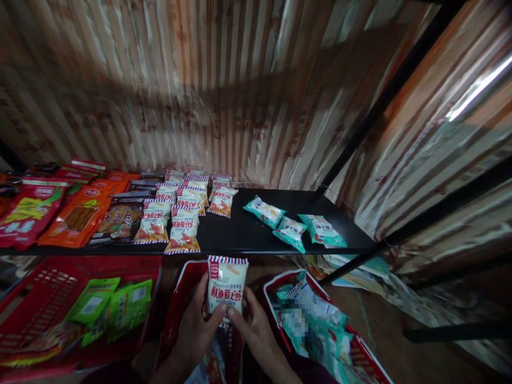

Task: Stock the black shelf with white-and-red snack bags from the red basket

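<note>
My left hand (196, 325) and my right hand (254, 325) both pinch the lower edge of a white snack packet (226, 282) with a red, white and blue striped top. I hold it upright over a red basket (182, 298), just below the front edge of a black shelf (248, 229). Several matching packets (184, 226) lie in rows on the shelf straight ahead. Three teal packets (292, 226) lie further right on the same shelf.
Orange and red snack bags (78, 216) and a dark bag (120, 221) fill the shelf's left part. A red basket (52, 277) at lower left holds green packets (120, 306). Another red basket (360, 357) at lower right holds teal packets. Corrugated metal walls (240, 96) stand behind.
</note>
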`<state>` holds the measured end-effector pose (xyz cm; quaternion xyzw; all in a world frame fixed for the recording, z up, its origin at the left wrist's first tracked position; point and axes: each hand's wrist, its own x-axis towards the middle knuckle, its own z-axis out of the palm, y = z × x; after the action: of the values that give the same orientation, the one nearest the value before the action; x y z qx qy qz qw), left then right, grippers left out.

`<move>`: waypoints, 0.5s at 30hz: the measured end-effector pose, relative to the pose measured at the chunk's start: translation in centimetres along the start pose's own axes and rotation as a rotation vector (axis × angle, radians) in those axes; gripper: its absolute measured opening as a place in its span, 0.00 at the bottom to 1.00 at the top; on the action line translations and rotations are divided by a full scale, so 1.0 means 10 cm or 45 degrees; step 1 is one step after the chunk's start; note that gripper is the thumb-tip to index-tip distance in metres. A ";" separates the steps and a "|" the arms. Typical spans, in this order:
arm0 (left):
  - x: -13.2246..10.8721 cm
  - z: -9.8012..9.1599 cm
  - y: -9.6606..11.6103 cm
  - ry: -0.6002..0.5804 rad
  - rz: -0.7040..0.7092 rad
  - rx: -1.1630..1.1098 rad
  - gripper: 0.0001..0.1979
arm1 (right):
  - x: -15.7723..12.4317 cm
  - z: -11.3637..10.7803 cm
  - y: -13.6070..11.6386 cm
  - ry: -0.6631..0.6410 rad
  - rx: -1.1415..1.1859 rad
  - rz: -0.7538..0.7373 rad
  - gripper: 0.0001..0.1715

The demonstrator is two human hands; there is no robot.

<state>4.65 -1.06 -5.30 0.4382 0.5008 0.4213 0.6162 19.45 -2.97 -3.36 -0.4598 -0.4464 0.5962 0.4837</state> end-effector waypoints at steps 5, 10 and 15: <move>0.25 0.15 0.43 0.163 0.266 0.173 0.34 | 0.33 -0.04 -0.27 0.113 -0.164 -0.142 0.23; 0.43 0.31 1.02 0.387 0.521 0.243 0.22 | 0.92 -0.09 -0.54 0.246 -0.173 -0.235 0.22; 0.09 0.29 0.96 -0.033 0.325 0.001 0.18 | 1.50 -0.15 -0.62 0.316 -0.469 -0.222 0.22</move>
<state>6.83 2.02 4.08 0.5039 0.4332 0.4904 0.5638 20.34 12.84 0.67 -0.5697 -0.5227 0.3995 0.4925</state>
